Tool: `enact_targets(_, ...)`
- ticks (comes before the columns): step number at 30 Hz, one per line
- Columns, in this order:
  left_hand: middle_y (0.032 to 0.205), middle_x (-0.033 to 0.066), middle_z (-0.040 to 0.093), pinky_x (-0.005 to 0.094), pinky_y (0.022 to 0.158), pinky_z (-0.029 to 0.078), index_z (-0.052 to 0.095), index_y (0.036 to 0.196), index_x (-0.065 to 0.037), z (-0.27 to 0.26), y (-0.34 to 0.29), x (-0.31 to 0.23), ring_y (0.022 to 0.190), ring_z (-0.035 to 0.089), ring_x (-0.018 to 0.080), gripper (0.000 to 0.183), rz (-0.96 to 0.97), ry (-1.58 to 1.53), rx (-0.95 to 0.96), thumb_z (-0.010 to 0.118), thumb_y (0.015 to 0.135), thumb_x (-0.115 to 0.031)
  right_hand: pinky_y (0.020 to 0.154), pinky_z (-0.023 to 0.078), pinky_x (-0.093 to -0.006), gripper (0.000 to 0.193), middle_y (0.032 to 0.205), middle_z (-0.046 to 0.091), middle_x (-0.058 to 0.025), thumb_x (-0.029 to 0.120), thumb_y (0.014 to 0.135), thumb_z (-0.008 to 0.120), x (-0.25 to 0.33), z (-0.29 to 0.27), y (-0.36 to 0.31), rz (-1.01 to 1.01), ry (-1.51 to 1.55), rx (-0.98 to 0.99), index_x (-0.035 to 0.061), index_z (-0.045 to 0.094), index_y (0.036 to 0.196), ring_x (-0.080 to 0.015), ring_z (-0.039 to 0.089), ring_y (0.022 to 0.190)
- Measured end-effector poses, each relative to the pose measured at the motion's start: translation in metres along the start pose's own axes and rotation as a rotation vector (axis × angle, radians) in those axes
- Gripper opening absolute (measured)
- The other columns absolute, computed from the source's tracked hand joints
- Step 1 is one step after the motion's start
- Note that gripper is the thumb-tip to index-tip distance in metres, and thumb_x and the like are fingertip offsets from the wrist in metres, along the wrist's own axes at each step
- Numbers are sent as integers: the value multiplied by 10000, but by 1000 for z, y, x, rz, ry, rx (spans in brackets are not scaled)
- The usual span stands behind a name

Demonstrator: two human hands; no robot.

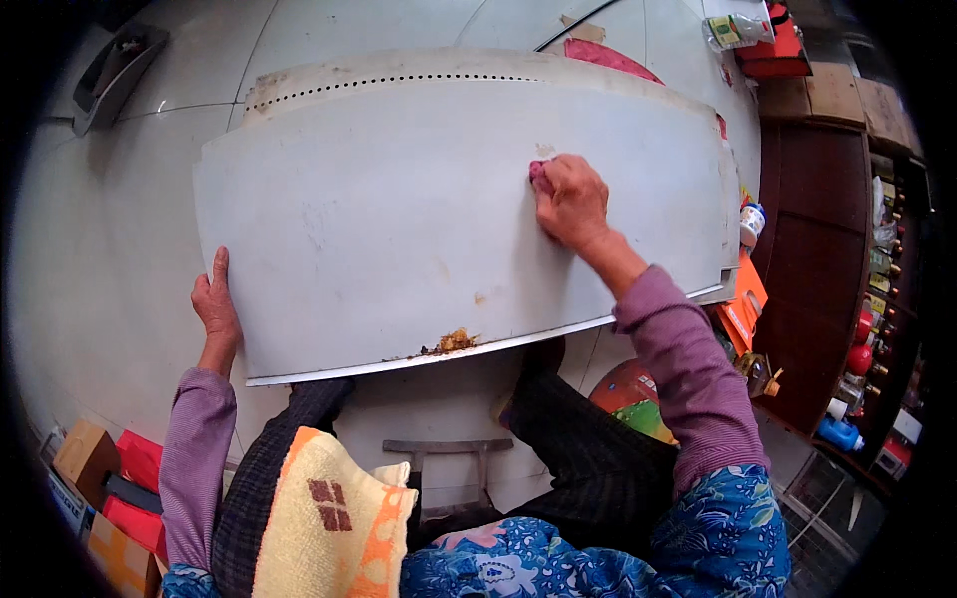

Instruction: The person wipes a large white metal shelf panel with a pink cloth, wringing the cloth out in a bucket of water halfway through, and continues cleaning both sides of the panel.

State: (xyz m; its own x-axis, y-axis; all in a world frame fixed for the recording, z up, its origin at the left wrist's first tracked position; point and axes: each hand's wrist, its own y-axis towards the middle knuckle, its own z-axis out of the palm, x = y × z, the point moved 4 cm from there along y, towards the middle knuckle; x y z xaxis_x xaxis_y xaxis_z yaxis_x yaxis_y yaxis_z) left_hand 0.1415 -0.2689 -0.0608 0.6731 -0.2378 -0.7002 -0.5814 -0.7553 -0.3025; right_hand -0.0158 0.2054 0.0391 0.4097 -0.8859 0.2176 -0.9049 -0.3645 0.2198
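Note:
A large white metal panel lies in front of me, above my knees. At its left edge my left hand grips the panel, one digit stretched up along the rim and the other fingers partly hidden. My right hand is closed round a crumpled pink cloth and presses it to the surface right of the middle. Just above the cloth is a small beige stain. A brown rust patch marks the near edge, with a faint yellowish spot above it.
Under the panel's far side sits another sheet with a row of holes. A yellow towel lies over my left thigh. To the right are a dark wooden cabinet, an orange bag and an oil bottle. Boxes stand at lower left.

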Motion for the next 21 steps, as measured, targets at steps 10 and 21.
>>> enact_targets(10, 596, -34, 354, 275, 494, 345, 311, 554, -98, 2, -9, -13, 553, 309, 93, 613, -43, -85, 41, 707, 768, -514, 640, 477, -418, 103, 756, 595, -122, 145, 762, 604, -15, 4, 9, 100, -14, 3, 68, 603, 693, -307, 584, 775)
enact_targets(21, 580, -33, 365, 279, 503, 363, 333, 568, -92, 1, -2, -6, 549, 333, 94, 600, -28, -22, 46, 689, 778, -527, 645, 479, -425, 46, 747, 573, -98, 81, 704, 579, -24, 8, 42, 208, -98, 38, 86, 624, 700, -302, 571, 801)
